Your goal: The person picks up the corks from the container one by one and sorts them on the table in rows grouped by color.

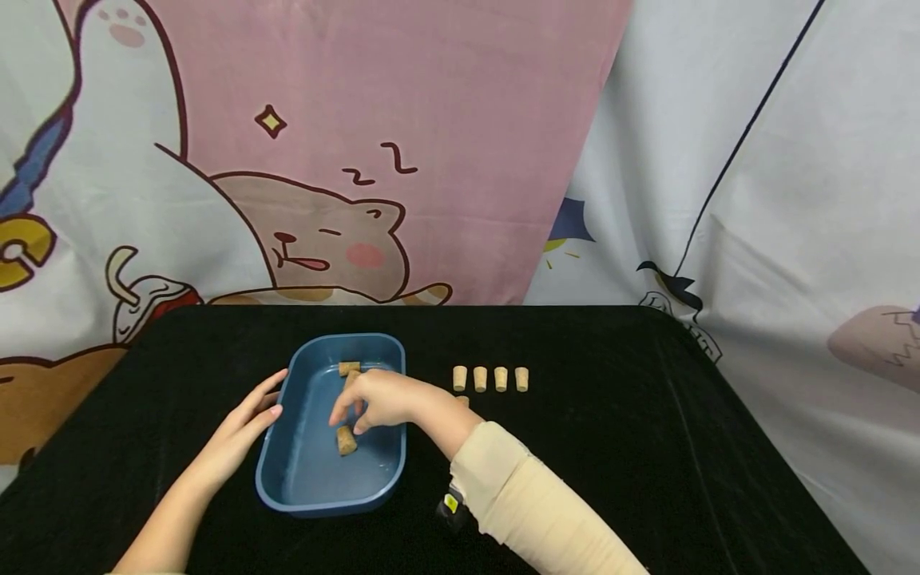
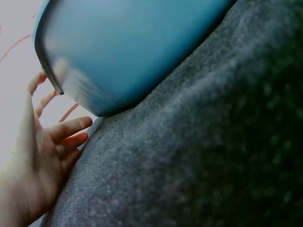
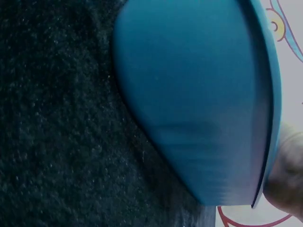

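A blue tray [image 1: 276, 471] stands on the black cloth, with a few corks inside. My right hand [image 1: 381, 397] reaches over its right rim, thumb and fingers pointing down and apart. Just below those fingertips lies one cork [image 1: 346, 441]; I see no cork between them. Behind the hand, a second cork [image 1: 349, 368] lies near the far end, and another beside it is partly covered. My left hand [image 1: 240, 431] rests its extended fingers against the tray's left side. In the right wrist view, the right hand [image 3: 289, 175] is mostly hidden behind the tray wall.
Several corks [image 1: 480, 378] stand in a row right of the tray. One more cork [image 1: 463, 400] shows partly behind the right forearm. Black cloth [image 1: 611, 447] covers the table, and a printed curtain [image 1: 467, 120] hangs behind it.
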`<move>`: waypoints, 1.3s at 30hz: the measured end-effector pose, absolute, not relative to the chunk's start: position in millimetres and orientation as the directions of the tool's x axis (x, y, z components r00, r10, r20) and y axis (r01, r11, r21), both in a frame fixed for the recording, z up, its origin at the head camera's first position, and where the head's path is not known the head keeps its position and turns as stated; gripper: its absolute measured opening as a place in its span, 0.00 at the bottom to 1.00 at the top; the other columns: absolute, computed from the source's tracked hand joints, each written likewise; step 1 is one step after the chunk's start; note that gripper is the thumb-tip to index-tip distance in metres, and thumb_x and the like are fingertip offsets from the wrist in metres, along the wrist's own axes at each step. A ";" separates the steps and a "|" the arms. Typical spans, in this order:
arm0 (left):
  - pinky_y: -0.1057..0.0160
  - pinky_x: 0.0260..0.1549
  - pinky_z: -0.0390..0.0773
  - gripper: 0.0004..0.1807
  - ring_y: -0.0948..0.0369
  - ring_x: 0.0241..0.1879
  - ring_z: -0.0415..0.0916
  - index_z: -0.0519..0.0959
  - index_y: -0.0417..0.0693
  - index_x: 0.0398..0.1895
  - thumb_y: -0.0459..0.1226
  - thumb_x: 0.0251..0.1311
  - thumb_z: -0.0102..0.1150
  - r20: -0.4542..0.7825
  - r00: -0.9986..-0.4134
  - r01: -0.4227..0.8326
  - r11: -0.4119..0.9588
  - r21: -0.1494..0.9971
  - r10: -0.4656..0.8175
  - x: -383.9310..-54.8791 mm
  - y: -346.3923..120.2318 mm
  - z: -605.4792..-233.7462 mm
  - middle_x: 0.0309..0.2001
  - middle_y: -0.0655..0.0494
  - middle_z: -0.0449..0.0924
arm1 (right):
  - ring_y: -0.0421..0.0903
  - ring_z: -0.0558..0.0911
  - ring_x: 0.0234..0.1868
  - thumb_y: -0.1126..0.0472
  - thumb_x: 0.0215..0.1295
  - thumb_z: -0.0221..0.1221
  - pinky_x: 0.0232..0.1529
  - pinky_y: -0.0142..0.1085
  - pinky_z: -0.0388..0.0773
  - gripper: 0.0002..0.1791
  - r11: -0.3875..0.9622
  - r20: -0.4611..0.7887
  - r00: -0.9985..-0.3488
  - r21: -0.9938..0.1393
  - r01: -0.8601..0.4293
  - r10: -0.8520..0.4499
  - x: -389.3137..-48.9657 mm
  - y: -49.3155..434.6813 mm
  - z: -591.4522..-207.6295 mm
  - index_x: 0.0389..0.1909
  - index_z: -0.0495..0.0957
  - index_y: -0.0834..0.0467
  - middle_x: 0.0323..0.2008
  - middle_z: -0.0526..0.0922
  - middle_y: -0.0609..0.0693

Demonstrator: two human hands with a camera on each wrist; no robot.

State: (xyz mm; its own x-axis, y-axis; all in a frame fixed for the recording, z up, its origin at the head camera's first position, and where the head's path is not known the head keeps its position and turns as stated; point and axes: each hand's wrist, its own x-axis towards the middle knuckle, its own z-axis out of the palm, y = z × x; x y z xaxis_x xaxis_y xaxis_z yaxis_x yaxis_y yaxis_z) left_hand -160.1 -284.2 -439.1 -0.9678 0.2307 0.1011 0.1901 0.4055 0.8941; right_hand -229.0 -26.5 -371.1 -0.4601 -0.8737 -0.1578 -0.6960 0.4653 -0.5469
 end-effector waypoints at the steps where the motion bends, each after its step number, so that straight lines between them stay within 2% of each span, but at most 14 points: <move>1: 0.36 0.48 0.72 0.30 0.32 0.58 0.64 0.49 0.48 0.76 0.44 0.75 0.39 0.101 -0.968 0.191 0.408 0.893 0.230 -160.2 -284.1 -439.0 0.65 0.27 0.58 | 0.33 0.77 0.41 0.66 0.57 0.66 0.37 0.22 0.73 0.17 0.473 -0.164 -0.464 -0.540 -0.696 -0.870 -228.9 -27.3 -371.6 0.47 0.84 0.49 0.41 0.81 0.37; 11: 0.35 0.48 0.71 0.30 0.32 0.59 0.63 0.48 0.47 0.75 0.43 0.75 0.38 0.113 -0.965 0.204 0.410 0.889 0.236 -160.2 -284.4 -438.1 0.65 0.27 0.58 | 0.32 0.75 0.38 0.67 0.56 0.66 0.34 0.25 0.74 0.19 0.566 -0.271 -0.502 -0.492 -0.661 -0.821 -222.7 -38.8 -372.2 0.46 0.84 0.43 0.41 0.79 0.36; 16: 0.35 0.49 0.71 0.30 0.31 0.59 0.63 0.48 0.48 0.76 0.43 0.75 0.38 0.116 -0.963 0.209 0.402 0.891 0.242 -160.4 -284.1 -438.1 0.65 0.27 0.57 | 0.32 0.74 0.37 0.64 0.57 0.66 0.34 0.27 0.72 0.19 0.599 -0.308 -0.514 -0.419 -0.682 -0.801 -220.0 -41.1 -373.8 0.45 0.84 0.38 0.37 0.77 0.35; 30: 0.37 0.48 0.72 0.29 0.33 0.58 0.64 0.49 0.47 0.75 0.42 0.75 0.38 0.123 -0.962 0.214 0.395 0.894 0.243 -160.9 -284.2 -438.8 0.65 0.27 0.58 | 0.29 0.73 0.36 0.60 0.57 0.66 0.37 0.25 0.69 0.14 0.551 -0.263 -0.488 -0.293 -0.781 -0.832 -215.1 -40.0 -378.9 0.40 0.83 0.36 0.38 0.76 0.27; 39: 0.38 0.48 0.73 0.29 0.33 0.59 0.63 0.49 0.48 0.75 0.42 0.75 0.38 0.123 -0.962 0.217 0.405 0.888 0.245 -160.0 -285.2 -438.0 0.65 0.28 0.58 | 0.28 0.73 0.38 0.57 0.57 0.67 0.40 0.25 0.69 0.11 0.532 -0.229 -0.481 -0.302 -0.791 -0.846 -215.3 -39.9 -376.7 0.39 0.82 0.38 0.38 0.76 0.27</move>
State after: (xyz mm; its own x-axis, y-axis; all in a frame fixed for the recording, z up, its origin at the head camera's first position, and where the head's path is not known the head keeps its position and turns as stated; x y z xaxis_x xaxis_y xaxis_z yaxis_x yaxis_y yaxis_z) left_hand -160.0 -285.2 -438.0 -0.9617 0.2449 0.1233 0.2170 0.4053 0.8881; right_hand -215.3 -39.9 -376.7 -0.4814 -0.8459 -0.2295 -0.7910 0.5321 -0.3020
